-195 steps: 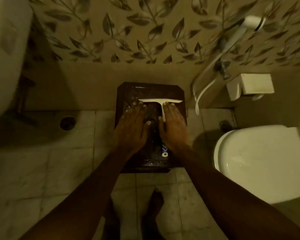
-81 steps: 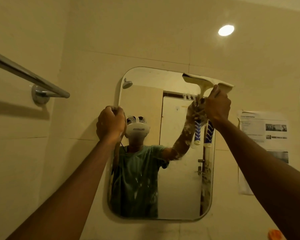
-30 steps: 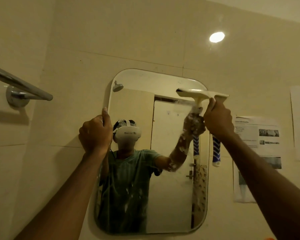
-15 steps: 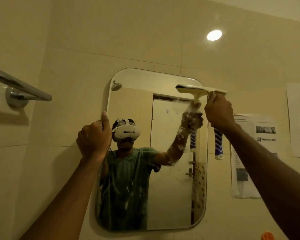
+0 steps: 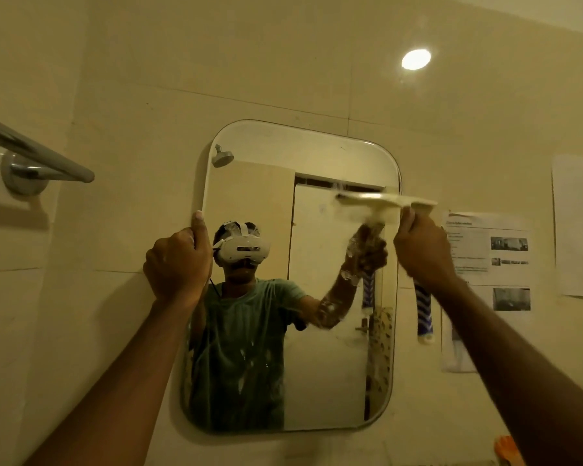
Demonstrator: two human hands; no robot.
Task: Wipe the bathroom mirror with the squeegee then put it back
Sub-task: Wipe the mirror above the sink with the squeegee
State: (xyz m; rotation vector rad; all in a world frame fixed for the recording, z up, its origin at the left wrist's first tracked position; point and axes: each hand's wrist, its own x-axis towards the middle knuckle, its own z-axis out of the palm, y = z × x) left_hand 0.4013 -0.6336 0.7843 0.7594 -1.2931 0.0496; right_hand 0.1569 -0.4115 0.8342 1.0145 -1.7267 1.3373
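Gripping the squeegee [image 5: 384,198] against the mirror [image 5: 317,348], right hand [image 5: 421,253]; left hand [image 5: 177,264] clasping its edge

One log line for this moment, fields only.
step: wiping | right hand: grips squeegee, blade on mirror upper right | left hand: holds mirror's left edge

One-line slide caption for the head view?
Right hand draws squeegee across mirror; left hand grips its edge.

Right of the mirror [image 5: 293,277] I saw a printed sheet [image 5: 487,264] on the wall; its heading and lines were too blurred to read. No other text was legible.
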